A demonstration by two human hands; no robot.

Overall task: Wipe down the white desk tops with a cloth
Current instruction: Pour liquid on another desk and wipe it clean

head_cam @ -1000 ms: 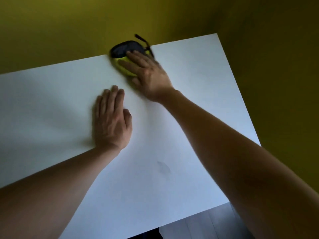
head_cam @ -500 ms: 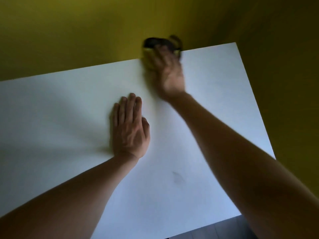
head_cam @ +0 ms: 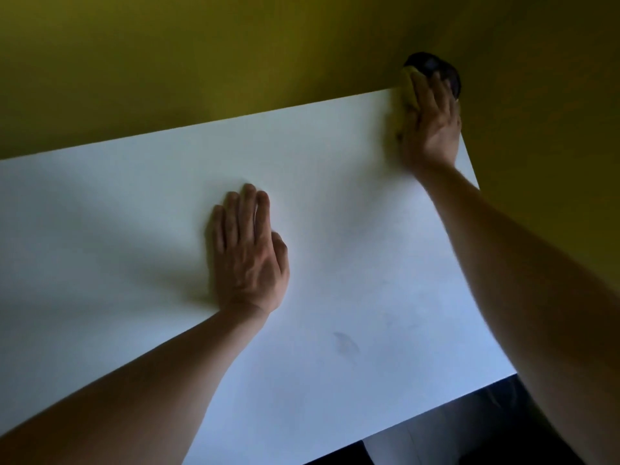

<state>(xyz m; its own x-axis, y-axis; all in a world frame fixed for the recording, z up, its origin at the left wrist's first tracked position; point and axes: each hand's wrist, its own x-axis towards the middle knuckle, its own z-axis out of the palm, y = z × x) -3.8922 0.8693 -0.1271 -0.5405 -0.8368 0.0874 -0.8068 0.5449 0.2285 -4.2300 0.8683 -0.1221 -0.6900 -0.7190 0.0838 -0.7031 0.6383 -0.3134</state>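
Backdrop: olive-yellow painted wall (head_cam: 167, 72) fills the whole upper part of the head view and runs down the right side, dim and unevenly lit.
Counter: smooth white rectangular counter (head_cam: 352, 203) set against that wall, its far edge slanting upward to the right and its far right corner under the right hand; the near edge cuts across the lower right.
Below the counter: dark grey floor (head_cam: 486, 431) shows past the near edge, with a pale panel just under the edge — too dim to make out more.
Left hand: left hand (head_cam: 248, 253) lies palm-down near the middle of the counter, forearm coming in from the lower left; its grip is flat, fingers straight and pressed side by side, thumb tucked along the right side, holding nothing.
Right hand: right hand (head_cam: 432, 125) reaches to the far right corner of the counter, arm stretched in from the lower right; its fingers lie spread flat on top of the cloth, pressing it down rather than pinching it. The hand is blurred.
Cloth: crumpled yellow-and-black cleaning cloth (head_cam: 427, 67) sits at the far right corner, partly over the far edge — a yellow part shows just left of the fingers and a dark rounded part pokes out beyond the fingertips against the wall.
Mark: small faint grey smudge (head_cam: 345, 344) on the counter, between the two forearms and nearer the near edge.
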